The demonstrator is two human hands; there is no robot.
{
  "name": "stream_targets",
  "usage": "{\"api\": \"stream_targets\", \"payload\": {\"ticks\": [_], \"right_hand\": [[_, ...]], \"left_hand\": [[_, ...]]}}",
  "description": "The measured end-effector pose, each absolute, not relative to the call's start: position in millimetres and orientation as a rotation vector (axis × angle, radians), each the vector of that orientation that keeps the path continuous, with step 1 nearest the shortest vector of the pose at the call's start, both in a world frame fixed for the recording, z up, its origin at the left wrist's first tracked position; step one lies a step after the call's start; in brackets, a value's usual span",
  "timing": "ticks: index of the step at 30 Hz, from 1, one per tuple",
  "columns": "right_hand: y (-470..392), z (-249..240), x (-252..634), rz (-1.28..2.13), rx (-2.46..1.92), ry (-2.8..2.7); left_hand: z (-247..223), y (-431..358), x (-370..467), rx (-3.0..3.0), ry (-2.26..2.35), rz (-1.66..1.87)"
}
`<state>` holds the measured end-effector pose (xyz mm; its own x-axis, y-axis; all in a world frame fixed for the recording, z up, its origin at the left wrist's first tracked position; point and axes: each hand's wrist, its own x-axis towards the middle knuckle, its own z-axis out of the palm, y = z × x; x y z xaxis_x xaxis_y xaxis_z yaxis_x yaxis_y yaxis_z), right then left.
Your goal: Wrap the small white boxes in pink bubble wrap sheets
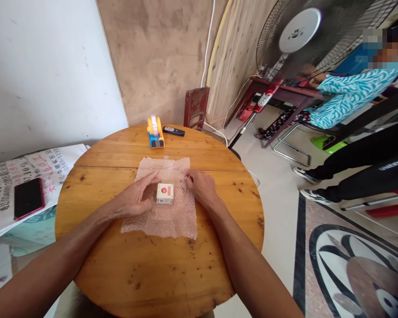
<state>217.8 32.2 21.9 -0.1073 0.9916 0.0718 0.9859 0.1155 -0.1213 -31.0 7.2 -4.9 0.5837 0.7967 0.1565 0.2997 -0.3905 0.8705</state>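
Note:
A small white box (pixel 165 193) with a red print on top sits on a sheet of bubble wrap (pixel 172 225), laid flat on the round wooden table. Just left of the box is my left hand (pixel 139 194), thumb and fingers apart, with nothing between them. My right hand (pixel 200 186) rests at the right edge of the bubble wrap, its fingers curled together; whether they pinch the wrap's edge is too small to tell.
An orange and blue tape dispenser (pixel 155 132) and a dark remote (pixel 174 131) lie at the table's (pixel 146 274) far side. Left are papers with a phone (pixel 28 198). A fan (pixel 300 31) stands at the right; beyond it sits a person (pixel 348 95), and another person's legs (pixel 351 172) show.

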Motion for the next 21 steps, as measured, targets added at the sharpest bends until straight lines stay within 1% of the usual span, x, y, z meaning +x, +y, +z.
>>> {"api": "stream_targets", "payload": {"ticks": [3,7,13,21], "right_hand": [[30.9,22.4,217.1,0.050,-2.001,-2.253],[29.2,24.3,216.8,0.014,-1.985,-2.286],[30.2,24.0,216.2,-0.101,-1.966,-2.331],[31.0,19.3,217.4,-0.153,-1.949,-2.304]], "left_hand": [[-13.6,9.0,-31.0,2.093,0.942,0.703],[-9.8,6.8,-27.2,2.272,1.096,0.634],[4.2,0.6,-17.9,2.381,1.207,0.545],[2.0,0.2,-17.1,2.441,1.252,0.495]]}}
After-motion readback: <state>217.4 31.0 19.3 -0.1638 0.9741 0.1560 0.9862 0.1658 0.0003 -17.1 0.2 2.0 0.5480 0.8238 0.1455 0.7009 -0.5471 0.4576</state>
